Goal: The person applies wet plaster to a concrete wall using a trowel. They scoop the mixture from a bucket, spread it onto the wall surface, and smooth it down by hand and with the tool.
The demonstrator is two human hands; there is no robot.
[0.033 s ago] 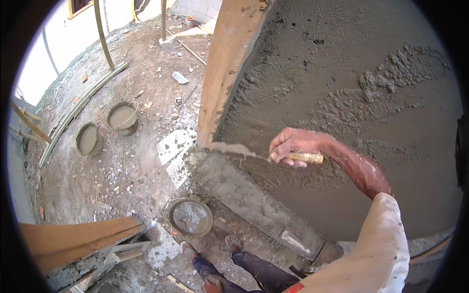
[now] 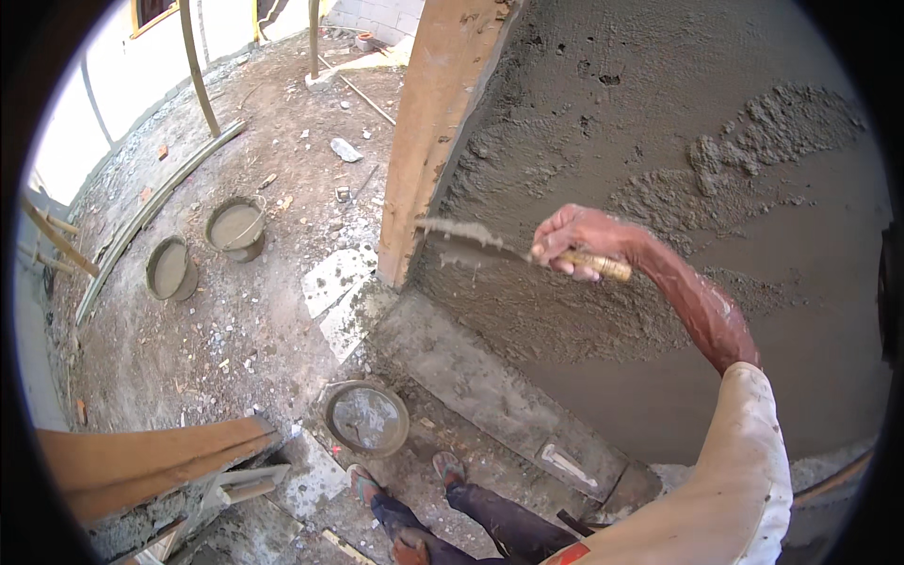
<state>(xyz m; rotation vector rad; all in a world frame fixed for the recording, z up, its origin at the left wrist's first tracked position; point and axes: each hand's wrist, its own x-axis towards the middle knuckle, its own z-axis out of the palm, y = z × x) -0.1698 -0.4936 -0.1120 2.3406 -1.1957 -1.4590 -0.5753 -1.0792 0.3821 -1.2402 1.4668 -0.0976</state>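
Observation:
My right hand (image 2: 579, 240) is closed around the wooden handle of a trowel (image 2: 603, 266). The blade points left, seen nearly edge-on, with grey wet mortar (image 2: 461, 229) clinging along it. Its tip is close to the edge of an upright wooden board (image 2: 428, 132). Behind the hand stretches a grey plastered wall (image 2: 565, 330), smooth in places, with rough raised mortar (image 2: 753, 137) toward the upper right. My left hand (image 2: 411, 549) shows only partly at the lower edge, by my leg; its fingers cannot be made out.
A basin (image 2: 367, 419) of cloudy water stands before my feet. Two buckets of mortar (image 2: 237, 229) sit on the rubble ground to the left. A concrete ledge (image 2: 480, 377) runs below the wall. Another wooden board (image 2: 155, 466) is at lower left.
My right hand has risen with the trowel and shifted slightly right. The mortar-laden blade has moved up from the board's lower end. The left hand looks unmoved.

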